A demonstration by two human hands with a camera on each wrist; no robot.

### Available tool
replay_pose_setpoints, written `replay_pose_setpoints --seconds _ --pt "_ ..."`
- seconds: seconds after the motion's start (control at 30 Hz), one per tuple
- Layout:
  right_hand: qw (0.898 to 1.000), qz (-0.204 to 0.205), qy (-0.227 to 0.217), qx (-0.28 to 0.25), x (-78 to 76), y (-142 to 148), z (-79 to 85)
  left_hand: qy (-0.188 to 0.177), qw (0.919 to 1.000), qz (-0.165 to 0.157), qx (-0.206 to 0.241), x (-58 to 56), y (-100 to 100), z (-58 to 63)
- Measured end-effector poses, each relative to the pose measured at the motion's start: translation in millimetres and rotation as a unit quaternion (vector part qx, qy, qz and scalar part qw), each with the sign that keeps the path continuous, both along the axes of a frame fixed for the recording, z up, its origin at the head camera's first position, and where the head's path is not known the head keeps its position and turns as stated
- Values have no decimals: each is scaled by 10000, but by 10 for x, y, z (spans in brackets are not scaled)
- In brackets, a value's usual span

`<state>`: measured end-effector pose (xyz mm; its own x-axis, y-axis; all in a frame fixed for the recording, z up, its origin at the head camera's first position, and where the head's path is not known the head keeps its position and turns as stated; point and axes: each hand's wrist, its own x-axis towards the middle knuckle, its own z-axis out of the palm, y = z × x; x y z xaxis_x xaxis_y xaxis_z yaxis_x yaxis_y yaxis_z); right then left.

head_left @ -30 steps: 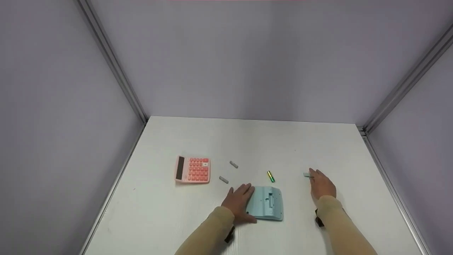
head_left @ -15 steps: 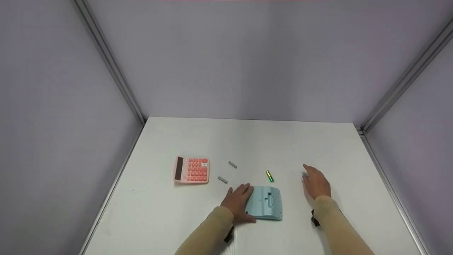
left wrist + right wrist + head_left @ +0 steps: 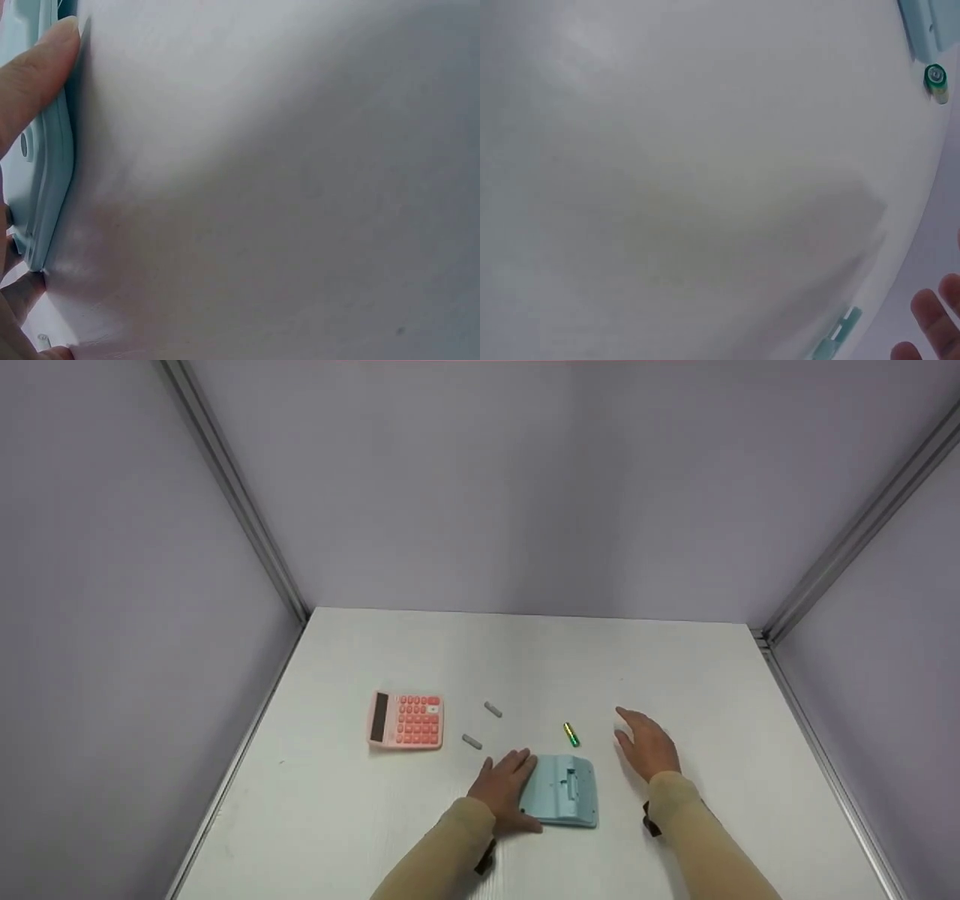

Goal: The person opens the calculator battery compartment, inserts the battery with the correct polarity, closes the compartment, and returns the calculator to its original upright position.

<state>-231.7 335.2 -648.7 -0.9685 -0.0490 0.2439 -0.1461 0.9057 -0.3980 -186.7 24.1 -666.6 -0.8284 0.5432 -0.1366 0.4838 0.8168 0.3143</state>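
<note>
A light-blue calculator [image 3: 559,791] lies face down, its battery slot [image 3: 573,784] uncovered. My left hand [image 3: 504,791] holds its left end, thumb [image 3: 41,71] along the near edge and fingers at the far edge. To the right of the calculator, my right hand [image 3: 649,746] hovers over the table with spread fingers and nothing visible in them. Between that hand and the calculator lies a green-and-gold battery [image 3: 571,734]. A small blue-green battery cover [image 3: 836,334] rests on the table in the right wrist view; in the head view I cannot make it out.
A pink calculator [image 3: 406,721] lies face up on the left of the white table [image 3: 360,825]. Two grey batteries [image 3: 493,709] lie between it and the blue one. Grey walls stand at the back and both sides.
My right hand has let go of the small cover and moved left, toward the green battery. The left hand and the blue calculator have stayed in place.
</note>
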Motion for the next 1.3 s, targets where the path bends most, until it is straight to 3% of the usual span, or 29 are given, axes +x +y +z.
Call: replay_pose_setpoints --seconds 0.4,0.77,1.07,1.3 --pt "9996 268 -48 28 -71 -228 45 122 9998 41 -123 22 7 38" --pt "9985 389 -373 86 -173 -408 60 -65 9999 101 -71 -5 14 -12" --pt "9938 467 -975 268 -251 -495 20 -188 9997 156 -31 -11 15 -1" --pt "9879 633 -1396 255 -249 -526 -22 6 9998 49 -196 -27 12 -44"
